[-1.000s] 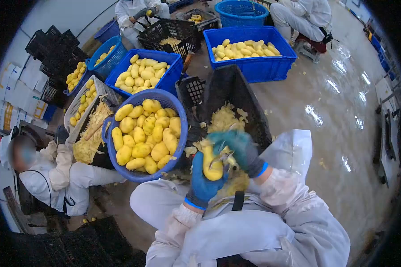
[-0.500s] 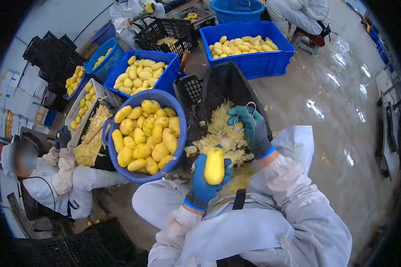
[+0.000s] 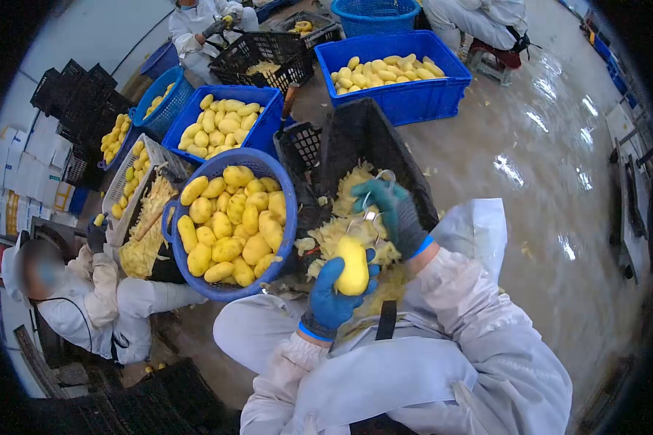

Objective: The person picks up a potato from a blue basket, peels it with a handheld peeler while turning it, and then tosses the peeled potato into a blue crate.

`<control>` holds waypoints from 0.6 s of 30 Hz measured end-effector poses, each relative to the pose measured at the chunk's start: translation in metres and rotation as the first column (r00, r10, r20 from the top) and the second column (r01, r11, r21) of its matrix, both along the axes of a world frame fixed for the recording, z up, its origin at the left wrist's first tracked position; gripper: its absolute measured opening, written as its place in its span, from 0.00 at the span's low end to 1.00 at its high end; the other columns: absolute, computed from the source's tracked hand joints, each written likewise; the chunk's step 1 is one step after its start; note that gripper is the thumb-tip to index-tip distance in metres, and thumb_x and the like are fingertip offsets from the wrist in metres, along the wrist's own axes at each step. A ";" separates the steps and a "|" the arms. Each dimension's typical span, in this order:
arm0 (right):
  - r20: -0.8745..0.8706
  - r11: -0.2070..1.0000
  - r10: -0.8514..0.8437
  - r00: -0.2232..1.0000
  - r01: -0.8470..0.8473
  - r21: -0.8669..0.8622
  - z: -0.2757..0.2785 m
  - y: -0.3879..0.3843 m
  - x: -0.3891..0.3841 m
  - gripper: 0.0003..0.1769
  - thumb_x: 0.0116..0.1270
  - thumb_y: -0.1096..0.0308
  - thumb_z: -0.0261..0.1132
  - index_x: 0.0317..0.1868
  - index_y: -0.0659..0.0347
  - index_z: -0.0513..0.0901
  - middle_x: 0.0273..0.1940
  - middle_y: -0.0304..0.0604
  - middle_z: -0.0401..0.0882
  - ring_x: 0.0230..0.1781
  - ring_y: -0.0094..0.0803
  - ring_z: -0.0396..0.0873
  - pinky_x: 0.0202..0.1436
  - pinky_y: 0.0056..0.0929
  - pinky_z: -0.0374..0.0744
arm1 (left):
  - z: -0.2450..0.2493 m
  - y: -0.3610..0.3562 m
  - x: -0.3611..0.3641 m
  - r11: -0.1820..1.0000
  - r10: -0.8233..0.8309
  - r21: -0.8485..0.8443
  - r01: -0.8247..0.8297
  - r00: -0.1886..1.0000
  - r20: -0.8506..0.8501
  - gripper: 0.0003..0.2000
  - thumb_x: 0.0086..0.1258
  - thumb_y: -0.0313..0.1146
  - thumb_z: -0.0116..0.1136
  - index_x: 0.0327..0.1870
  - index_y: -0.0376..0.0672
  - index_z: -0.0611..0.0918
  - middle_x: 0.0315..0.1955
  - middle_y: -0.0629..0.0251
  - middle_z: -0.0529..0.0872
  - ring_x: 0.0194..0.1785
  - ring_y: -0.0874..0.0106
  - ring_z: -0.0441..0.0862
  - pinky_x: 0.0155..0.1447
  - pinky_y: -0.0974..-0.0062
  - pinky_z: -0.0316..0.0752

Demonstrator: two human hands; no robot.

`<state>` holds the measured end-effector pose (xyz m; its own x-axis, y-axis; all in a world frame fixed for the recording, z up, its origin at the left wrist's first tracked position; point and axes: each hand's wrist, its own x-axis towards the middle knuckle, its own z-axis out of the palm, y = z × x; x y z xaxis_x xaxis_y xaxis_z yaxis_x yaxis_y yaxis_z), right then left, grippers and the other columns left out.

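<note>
My left hand (image 3: 331, 293), in a blue glove, is wrapped round a peeled yellow potato (image 3: 352, 267) held up over my lap. My right hand (image 3: 392, 212), gloved in green and grey, grips a metal peeler (image 3: 371, 214) whose head is close to the potato's upper end. Below both hands lies a heap of pale peelings (image 3: 341, 230) in a black crate (image 3: 360, 134). Left of the hands, a round blue basket (image 3: 293, 217) is filled with yellow potatoes (image 3: 226, 250).
Blue bins (image 3: 432, 103) of potatoes stand ahead. A wooden handle (image 3: 289, 101) sticks up beside the black crate. A co-worker (image 3: 101, 290) sits at the left by a white crate (image 3: 116, 190); other people work at the back. Wet floor (image 3: 515, 167) stretches to the right.
My right hand has moved left and down, bringing the peeler to the potato's upper end. The potato has tilted slightly in my left hand. The view has shifted a little.
</note>
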<state>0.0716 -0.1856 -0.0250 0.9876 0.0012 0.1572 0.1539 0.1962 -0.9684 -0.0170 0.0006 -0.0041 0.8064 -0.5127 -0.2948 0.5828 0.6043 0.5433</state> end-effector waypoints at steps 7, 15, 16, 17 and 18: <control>-0.147 0.978 0.048 0.988 -0.017 0.206 0.013 0.012 -0.010 0.17 0.75 0.61 0.54 0.44 0.66 0.84 0.35 0.44 0.83 0.37 0.29 0.82 0.46 0.27 0.79 | 0.000 -0.003 0.000 1.000 -0.001 -0.018 0.001 1.000 0.020 0.30 0.69 0.37 0.56 0.71 0.39 0.63 0.59 0.53 0.75 0.59 0.60 0.78 0.60 0.59 0.77; -0.201 0.959 -0.019 0.979 0.074 0.272 0.014 0.013 -0.014 0.16 0.73 0.61 0.57 0.43 0.66 0.83 0.33 0.39 0.82 0.33 0.26 0.80 0.41 0.27 0.78 | -0.011 0.004 -0.003 0.982 -0.033 0.190 -0.019 0.963 0.269 0.34 0.68 0.37 0.57 0.73 0.36 0.60 0.61 0.54 0.74 0.61 0.63 0.76 0.62 0.62 0.75; -0.219 0.949 -0.070 0.973 0.132 0.286 -0.028 -0.002 0.003 0.17 0.74 0.59 0.57 0.44 0.66 0.83 0.35 0.40 0.83 0.35 0.27 0.81 0.43 0.27 0.79 | -0.004 0.001 -0.005 0.970 -0.045 0.240 -0.031 0.952 0.303 0.34 0.68 0.36 0.57 0.73 0.35 0.59 0.62 0.54 0.73 0.62 0.63 0.75 0.64 0.62 0.74; -0.230 0.936 -0.116 0.966 0.184 0.300 -0.050 -0.011 0.016 0.17 0.74 0.58 0.57 0.44 0.65 0.84 0.38 0.41 0.84 0.37 0.27 0.82 0.46 0.28 0.79 | 0.001 0.001 -0.002 0.956 -0.055 0.289 -0.050 0.938 0.343 0.35 0.67 0.36 0.57 0.73 0.34 0.59 0.63 0.54 0.73 0.63 0.62 0.75 0.65 0.63 0.72; -0.290 0.883 -0.046 0.956 0.175 0.436 -0.021 -0.017 0.011 0.16 0.74 0.60 0.56 0.44 0.63 0.85 0.37 0.41 0.84 0.38 0.27 0.81 0.46 0.28 0.78 | -0.001 0.004 0.005 0.902 -0.076 0.404 -0.150 0.867 0.492 0.35 0.67 0.35 0.57 0.74 0.34 0.59 0.63 0.54 0.72 0.64 0.62 0.73 0.67 0.63 0.70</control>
